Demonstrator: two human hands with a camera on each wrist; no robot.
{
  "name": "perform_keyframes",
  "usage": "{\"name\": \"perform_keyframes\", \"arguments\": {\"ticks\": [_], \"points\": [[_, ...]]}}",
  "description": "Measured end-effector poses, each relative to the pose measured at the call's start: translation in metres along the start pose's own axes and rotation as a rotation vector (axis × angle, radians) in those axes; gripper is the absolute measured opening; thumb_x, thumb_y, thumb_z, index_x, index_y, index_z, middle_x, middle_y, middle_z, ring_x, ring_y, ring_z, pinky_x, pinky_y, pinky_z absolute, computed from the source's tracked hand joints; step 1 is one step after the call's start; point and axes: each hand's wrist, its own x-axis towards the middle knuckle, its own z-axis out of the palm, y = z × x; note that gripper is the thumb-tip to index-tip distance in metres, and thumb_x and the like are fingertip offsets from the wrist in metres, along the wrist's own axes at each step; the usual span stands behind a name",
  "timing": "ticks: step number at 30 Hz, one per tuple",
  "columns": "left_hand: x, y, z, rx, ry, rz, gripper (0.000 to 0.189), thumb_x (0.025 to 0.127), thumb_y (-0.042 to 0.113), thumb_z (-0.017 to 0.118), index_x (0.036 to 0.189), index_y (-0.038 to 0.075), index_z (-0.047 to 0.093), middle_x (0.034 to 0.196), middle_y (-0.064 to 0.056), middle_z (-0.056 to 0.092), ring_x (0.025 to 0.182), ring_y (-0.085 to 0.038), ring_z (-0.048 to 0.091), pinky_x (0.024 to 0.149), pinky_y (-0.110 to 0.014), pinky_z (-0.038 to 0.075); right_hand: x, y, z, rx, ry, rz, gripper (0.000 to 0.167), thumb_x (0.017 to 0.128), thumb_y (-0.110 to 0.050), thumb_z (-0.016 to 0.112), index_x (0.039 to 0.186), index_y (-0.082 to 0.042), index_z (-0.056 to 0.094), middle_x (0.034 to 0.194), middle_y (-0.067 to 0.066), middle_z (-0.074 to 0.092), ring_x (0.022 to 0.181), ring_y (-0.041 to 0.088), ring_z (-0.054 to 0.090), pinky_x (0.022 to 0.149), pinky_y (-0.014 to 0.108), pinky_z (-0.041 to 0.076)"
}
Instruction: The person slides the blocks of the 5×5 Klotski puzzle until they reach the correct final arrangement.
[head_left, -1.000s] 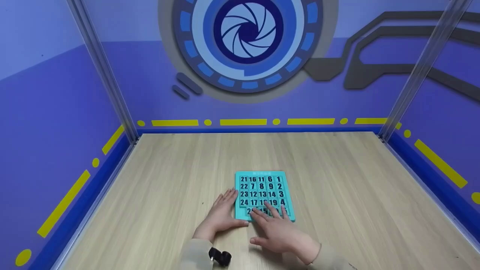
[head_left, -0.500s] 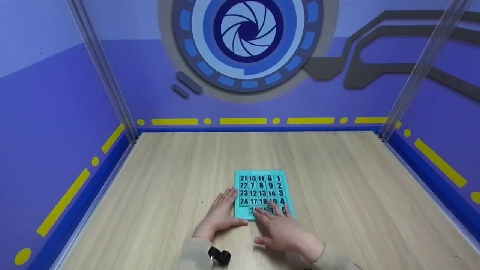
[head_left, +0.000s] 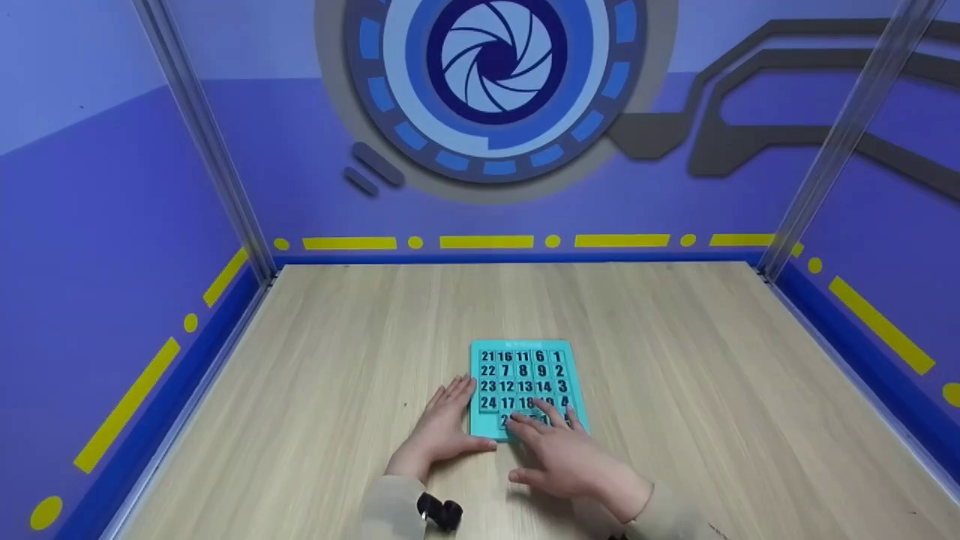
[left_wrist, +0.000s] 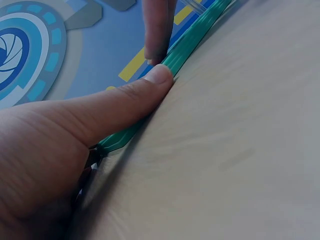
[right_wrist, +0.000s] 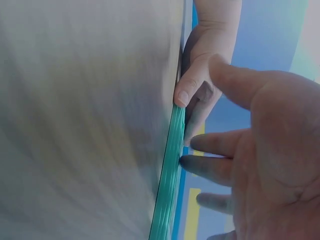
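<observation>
A turquoise number slide puzzle (head_left: 523,371) with black-numbered tiles lies flat on the wooden table. My left hand (head_left: 442,431) holds its near left corner, fingers along the left side and thumb on the near edge. The left wrist view shows that thumb (left_wrist: 157,75) against the puzzle's green rim (left_wrist: 197,37). Over the bottom row is my right hand (head_left: 562,457), fingers extended and spread, fingertips on the tiles, thumb held off to the left. It hides part of that row. The row's left end shows a bare slot (head_left: 485,426).
The pale wooden table (head_left: 337,337) stretches around the puzzle. Blue and purple printed panels (head_left: 240,165) wall it in at the back and both sides. A black strap piece (head_left: 441,513) sits at the left sleeve.
My right hand has shifted slightly right, and the bottom-row tiles under its fingers slid right with it, widening the slot at the left end. The left hand stayed in place.
</observation>
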Motion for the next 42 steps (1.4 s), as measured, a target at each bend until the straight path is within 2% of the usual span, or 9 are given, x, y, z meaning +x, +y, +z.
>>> {"name": "perform_keyframes", "arguments": {"ticks": [2, 5, 11, 19, 42], "points": [[0.000, 0.000, 0.000, 0.004, 0.000, 0.000, 0.116, 0.075, 0.054, 0.087, 0.161, 0.002, 0.029, 0.170, -0.018, 0.027, 0.160, -0.037, 0.021, 0.133, -0.055, 0.012, 0.003, 0.001, -0.001, 0.004, 0.030, -0.013, 0.072, 0.095, -0.056, 0.065, 0.153, -0.015, 0.050, 0.159, 0.009, 0.050, 0.153, 0.043, 0.031, 0.118, 0.080, 0.023], [0.000, 0.000, 0.000, 0.004, 0.001, -0.002, 0.116, 0.075, 0.054, 0.087, 0.161, 0.001, 0.029, 0.169, -0.018, 0.028, 0.160, -0.036, 0.022, 0.133, -0.055, 0.012, 0.010, 0.001, -0.001, 0.026, 0.040, 0.010, 0.071, 0.096, -0.055, 0.064, 0.153, -0.015, 0.050, 0.163, 0.011, 0.043, 0.154, 0.044, 0.028, 0.117, 0.081, 0.023], [0.000, 0.002, 0.000, 0.016, -0.008, -0.008, 0.116, 0.075, 0.054, 0.087, 0.160, 0.000, 0.030, 0.169, -0.018, 0.028, 0.160, -0.035, 0.022, 0.133, -0.055, 0.013, 0.027, -0.002, 0.004, 0.058, 0.006, 0.088, 0.076, 0.097, -0.062, 0.057, 0.157, -0.017, 0.044, 0.172, 0.011, 0.024, 0.158, 0.044, 0.018, 0.118, 0.082, 0.018], [0.001, 0.003, 0.000, 0.042, -0.016, 0.001, 0.115, 0.076, 0.052, 0.087, 0.160, -0.001, 0.029, 0.169, -0.019, 0.027, 0.160, -0.037, 0.021, 0.132, -0.057, 0.013, 0.038, -0.005, 0.007, 0.059, -0.038, 0.119, 0.079, 0.097, -0.068, 0.051, 0.159, -0.019, 0.041, 0.173, 0.014, 0.017, 0.160, 0.044, 0.013, 0.120, 0.081, 0.016], [0.000, -0.002, 0.001, 0.013, 0.006, 0.013, 0.116, 0.074, 0.054, 0.087, 0.160, -0.001, 0.030, 0.169, -0.020, 0.027, 0.159, -0.038, 0.022, 0.132, -0.057, 0.013, 0.023, -0.015, 0.007, 0.036, -0.088, 0.089, 0.076, 0.097, -0.067, 0.052, 0.158, -0.023, 0.043, 0.172, 0.014, 0.022, 0.159, 0.045, 0.015, 0.120, 0.080, 0.015]]}}
